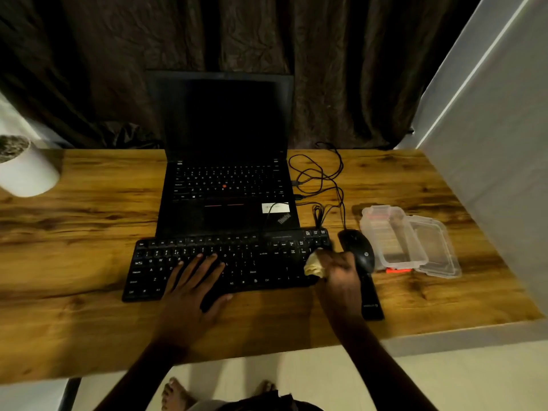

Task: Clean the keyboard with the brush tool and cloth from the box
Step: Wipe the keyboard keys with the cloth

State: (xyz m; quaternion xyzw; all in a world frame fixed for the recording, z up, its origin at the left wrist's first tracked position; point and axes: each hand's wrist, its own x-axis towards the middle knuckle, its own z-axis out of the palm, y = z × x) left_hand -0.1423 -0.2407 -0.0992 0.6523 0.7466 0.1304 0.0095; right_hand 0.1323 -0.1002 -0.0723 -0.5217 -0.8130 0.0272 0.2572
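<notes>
Running left to right across the near part of the desk, the keyboard sets the line of any wiping stroke: its long axis lies crosswise to the person, just in front of the open laptop. The right hand is at the keyboard's right end with its fingers curled round a bunched pale cloth, which touches or sits just over the keys there; the hand is blurred, so how hard it presses cannot be told. From that grip nearly the whole board lies to the left, so the likely stroke runs leftward along the rows. The left hand lies flat on the middle keys, fingers spread and straight, holding nothing and seemingly steadying the board; it also stands in the path of a long leftward wipe. Just right of the cloth hand are the mouse and a long dark bar that cannot be identified. Further right, the clear box lies open with its lid beside it. The desk is wood-grained, with looped cables behind the mouse and a white pot at the far left. A dark curtain hangs behind, and a pale wall closes the right side.
</notes>
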